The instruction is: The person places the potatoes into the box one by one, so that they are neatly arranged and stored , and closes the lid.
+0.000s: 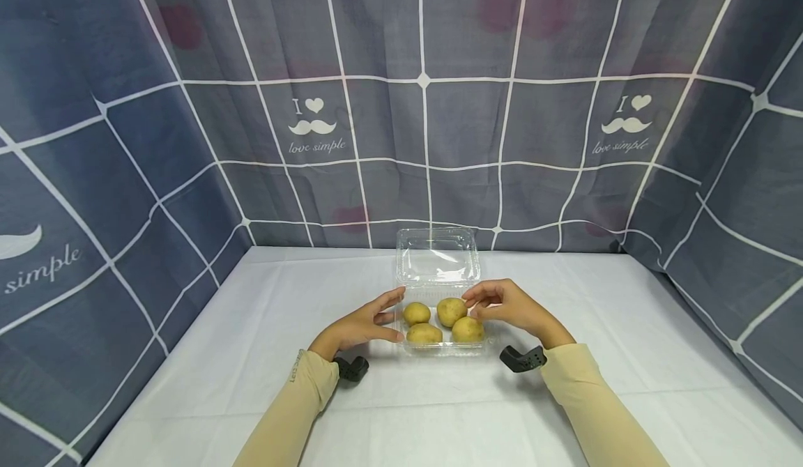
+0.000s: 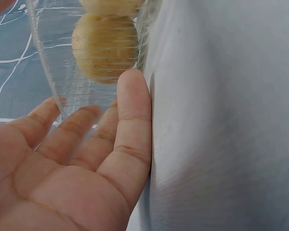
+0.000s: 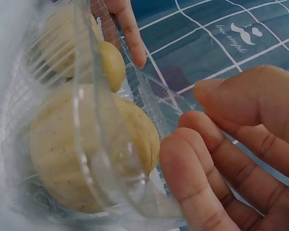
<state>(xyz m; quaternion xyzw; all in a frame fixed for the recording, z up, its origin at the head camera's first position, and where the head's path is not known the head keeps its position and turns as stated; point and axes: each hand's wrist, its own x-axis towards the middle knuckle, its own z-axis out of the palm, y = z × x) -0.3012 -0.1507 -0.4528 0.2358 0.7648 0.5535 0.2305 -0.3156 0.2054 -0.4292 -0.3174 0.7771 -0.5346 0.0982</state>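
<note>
A clear plastic clamshell box [image 1: 414, 350] stands on the table with its lid [image 1: 437, 258] raised at the back. Several yellow potatoes lie inside, among them one at the front left [image 1: 424, 334] and one at the front right [image 1: 468, 330]. Along the left wall is my left hand [image 1: 356, 324], fingers extended; in the left wrist view its fingertips touch or nearly touch the ribbed plastic. My right hand [image 1: 517, 310] is at the right rim, its fingers loosely bent beside the potatoes. The right wrist view shows nothing held between those fingers [image 3: 180, 180].
White cloth covers the table [image 1: 401, 411]. A grey-blue checked curtain [image 1: 389, 125] rises behind it and along both sides. Black wrist devices, one on the left wrist [image 1: 353, 369] and one on the right [image 1: 523, 360], sit near the box's front corners.
</note>
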